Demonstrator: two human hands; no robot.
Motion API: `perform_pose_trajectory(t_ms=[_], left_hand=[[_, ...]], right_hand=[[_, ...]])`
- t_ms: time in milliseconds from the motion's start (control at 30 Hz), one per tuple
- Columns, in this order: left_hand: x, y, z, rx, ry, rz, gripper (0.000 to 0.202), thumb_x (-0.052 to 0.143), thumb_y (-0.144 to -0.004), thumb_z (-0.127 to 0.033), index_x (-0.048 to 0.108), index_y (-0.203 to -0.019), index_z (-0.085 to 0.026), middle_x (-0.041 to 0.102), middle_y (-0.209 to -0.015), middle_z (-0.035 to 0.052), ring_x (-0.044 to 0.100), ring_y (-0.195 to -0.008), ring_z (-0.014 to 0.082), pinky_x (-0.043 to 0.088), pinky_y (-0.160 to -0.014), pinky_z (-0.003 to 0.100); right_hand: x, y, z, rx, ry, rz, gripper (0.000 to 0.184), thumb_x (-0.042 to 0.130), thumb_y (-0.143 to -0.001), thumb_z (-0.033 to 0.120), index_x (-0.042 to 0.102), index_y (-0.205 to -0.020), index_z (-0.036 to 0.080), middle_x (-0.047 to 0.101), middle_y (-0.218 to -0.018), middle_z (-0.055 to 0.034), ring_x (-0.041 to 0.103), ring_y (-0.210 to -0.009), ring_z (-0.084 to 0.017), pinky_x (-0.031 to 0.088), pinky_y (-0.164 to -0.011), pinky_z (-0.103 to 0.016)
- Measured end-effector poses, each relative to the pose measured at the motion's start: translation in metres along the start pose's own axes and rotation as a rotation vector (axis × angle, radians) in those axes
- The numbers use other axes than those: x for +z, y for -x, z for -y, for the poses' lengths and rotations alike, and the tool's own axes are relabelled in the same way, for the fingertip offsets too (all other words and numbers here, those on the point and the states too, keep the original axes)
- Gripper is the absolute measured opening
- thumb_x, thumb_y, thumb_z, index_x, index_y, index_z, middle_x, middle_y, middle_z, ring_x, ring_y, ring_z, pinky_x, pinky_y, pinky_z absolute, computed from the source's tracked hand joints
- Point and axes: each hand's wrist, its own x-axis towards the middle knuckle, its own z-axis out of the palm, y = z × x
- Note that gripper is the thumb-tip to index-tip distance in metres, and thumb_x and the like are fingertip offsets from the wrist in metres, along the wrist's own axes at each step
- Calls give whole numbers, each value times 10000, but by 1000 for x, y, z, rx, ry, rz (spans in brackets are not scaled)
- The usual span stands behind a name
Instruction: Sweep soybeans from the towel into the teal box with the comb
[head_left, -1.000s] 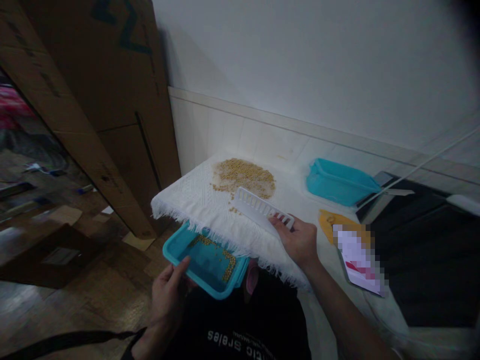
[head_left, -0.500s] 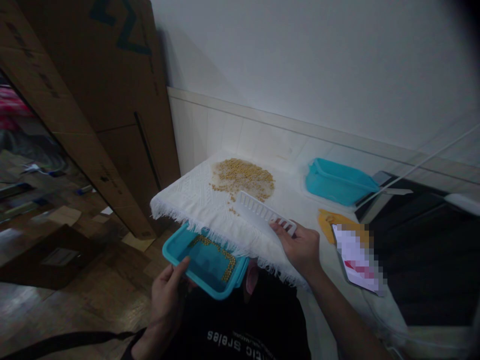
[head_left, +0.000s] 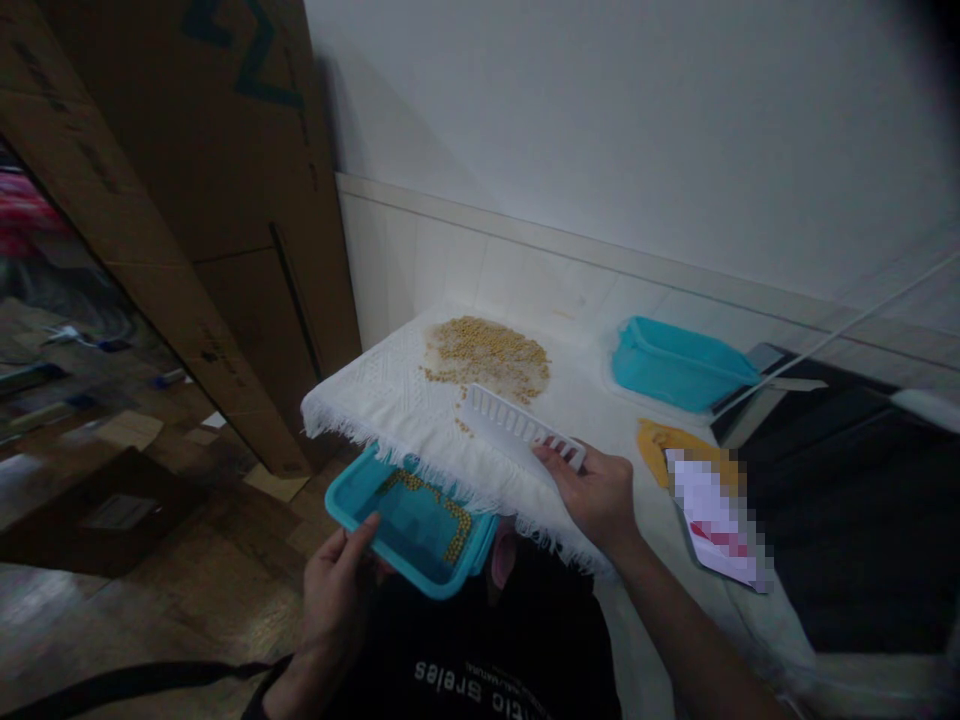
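Your left hand (head_left: pixel 334 590) grips the tray (head_left: pixel 409 520) at 7 o'clock, tucked under the cloth (head_left: pixel 375 395) edge, likely so that beans drop in. Your right hand (head_left: pixel 596 495) pinches the scraper (head_left: pixel 517 428), its edge resting on the cloth just short of the beans (head_left: pixel 487 355) at 12.

Light is dim and cool, brightest on the white wall (head_left: pixel 637 120), where the cardboard (head_left: pixel 187 150) throws a soft shadow just beside it. The left hand (head_left: pixel 334 590) and its teal tray (head_left: pixel 405 520) sit in shade below the cloth (head_left: pixel 390 395); the right hand (head_left: pixel 600 495) on the white comb (head_left: pixel 510 420) is evenly lit but grainy. The floor (head_left: pixel 97 600) at lower left smears, the top right corner blackens, and one patch (head_left: pixel 716 520) is pixelated.
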Motion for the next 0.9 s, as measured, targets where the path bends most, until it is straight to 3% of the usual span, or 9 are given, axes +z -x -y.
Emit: perform_pose_trajectory(t_ms=[333,900], left_hand=[[-2,-2,1,10,-21,10,376,881,-627,-472,655,-662,-173,590,-509,-26,501,-437,117,415,-450,248],[-2,-3,2,24,-64,-11,387,866,-633,-485,633,-638,-176,576,-497,-25,472,-416,113,380,-426,242]], right_hand=[[-1,5,4,16,2,6,326,649,-914,408,771,-746,155,695,-552,-1,640,-459,-136,445,-476,-198],[2,6,10,8,-35,78,369,614,-934,434,765,-735,164,670,-535,0,606,-444,-128,429,-468,-216]])
